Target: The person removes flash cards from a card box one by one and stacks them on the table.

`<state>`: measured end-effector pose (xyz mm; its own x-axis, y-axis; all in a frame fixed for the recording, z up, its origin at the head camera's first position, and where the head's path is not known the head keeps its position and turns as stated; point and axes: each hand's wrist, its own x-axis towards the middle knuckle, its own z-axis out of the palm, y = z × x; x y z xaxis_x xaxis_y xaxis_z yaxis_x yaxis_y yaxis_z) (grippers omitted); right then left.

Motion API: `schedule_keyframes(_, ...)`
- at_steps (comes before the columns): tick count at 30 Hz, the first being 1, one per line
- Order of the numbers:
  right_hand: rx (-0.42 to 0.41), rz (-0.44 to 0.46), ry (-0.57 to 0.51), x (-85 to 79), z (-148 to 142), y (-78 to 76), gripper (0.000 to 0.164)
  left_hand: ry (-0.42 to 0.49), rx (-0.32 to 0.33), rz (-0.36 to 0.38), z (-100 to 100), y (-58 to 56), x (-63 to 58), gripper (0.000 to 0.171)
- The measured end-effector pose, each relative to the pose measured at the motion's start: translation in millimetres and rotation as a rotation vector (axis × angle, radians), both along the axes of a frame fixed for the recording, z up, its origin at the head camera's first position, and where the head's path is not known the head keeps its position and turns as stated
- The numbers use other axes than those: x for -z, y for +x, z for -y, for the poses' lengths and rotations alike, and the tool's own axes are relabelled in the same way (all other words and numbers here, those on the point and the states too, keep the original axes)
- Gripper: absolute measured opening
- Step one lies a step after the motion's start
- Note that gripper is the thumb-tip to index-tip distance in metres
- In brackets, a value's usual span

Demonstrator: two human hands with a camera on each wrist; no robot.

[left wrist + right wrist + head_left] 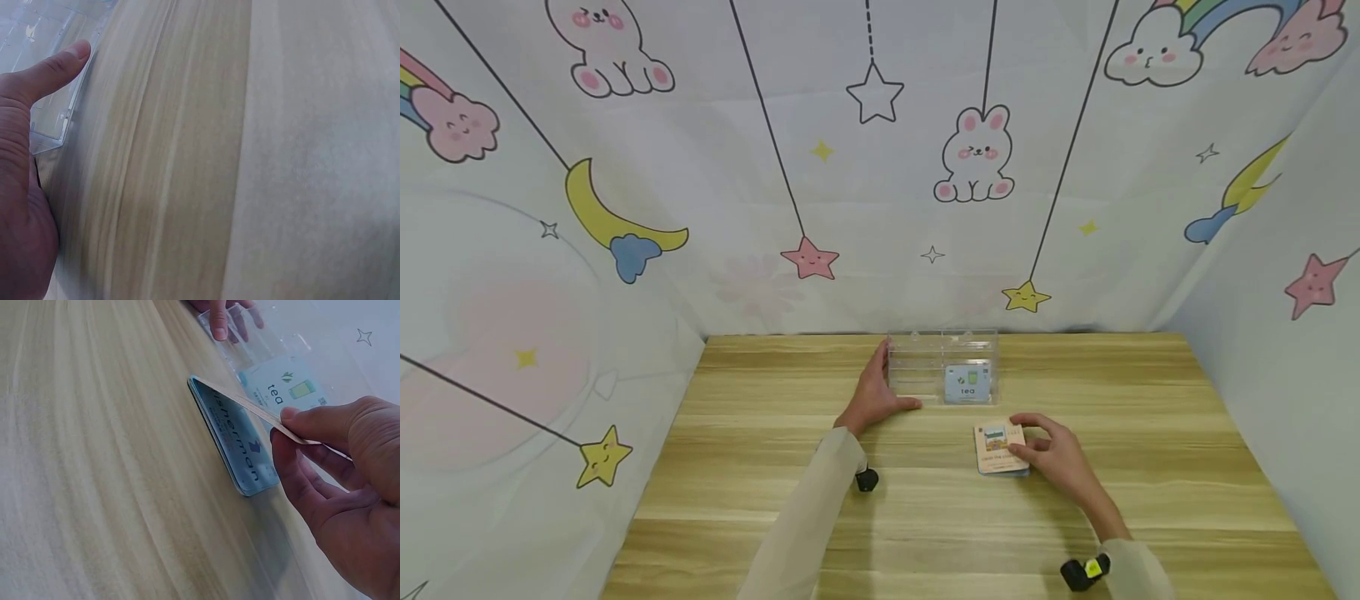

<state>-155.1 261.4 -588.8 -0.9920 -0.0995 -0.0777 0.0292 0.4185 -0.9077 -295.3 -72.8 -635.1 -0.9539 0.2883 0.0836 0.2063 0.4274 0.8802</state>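
Observation:
A clear plastic box (pixel 916 382) with compartments stands near the table's back edge. My left hand (pixel 874 393) holds its left side, the thumb (pixel 61 67) lying along the front edge and the fingers at the side. A light blue card (pixel 967 384) printed "tea" sits in the lower right compartment. My right hand (pixel 1054 454) pinches a peach picture card (pixel 995 450) between thumb and fingers at its right edge. This card is tilted up, its far edge still against a small stack of cards. In the right wrist view, a blue "fisherman" card (pixel 234 434) shows on top of that stack.
Both hands work over a wood-grain table (pixel 925 517). A white cloth (pixel 895 192) with printed rabbits, stars and moons hangs behind the table and along both sides. The box stands close to this back cloth.

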Motion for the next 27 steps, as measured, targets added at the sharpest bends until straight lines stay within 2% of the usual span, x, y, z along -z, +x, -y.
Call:
schedule_keyframes(10, 0.026, -0.023, 0.129, 9.6, 2, 1.4, 0.043, -0.012, 0.0, 0.007, -1, 0.4, -3.1, 0.14)
schedule_keyframes(21, 0.031, -0.136, 0.264, 14.8, 7, 2.9, 0.044, -0.024, -0.002, 0.026, 0, 2.6, -5.8, 0.14)
schedule_keyframes(27, 0.026, -0.161, 0.293, 17.6, 7, 3.4, 0.044, -0.03, -0.004, 0.031, -1, 2.1, -5.5, 0.139)
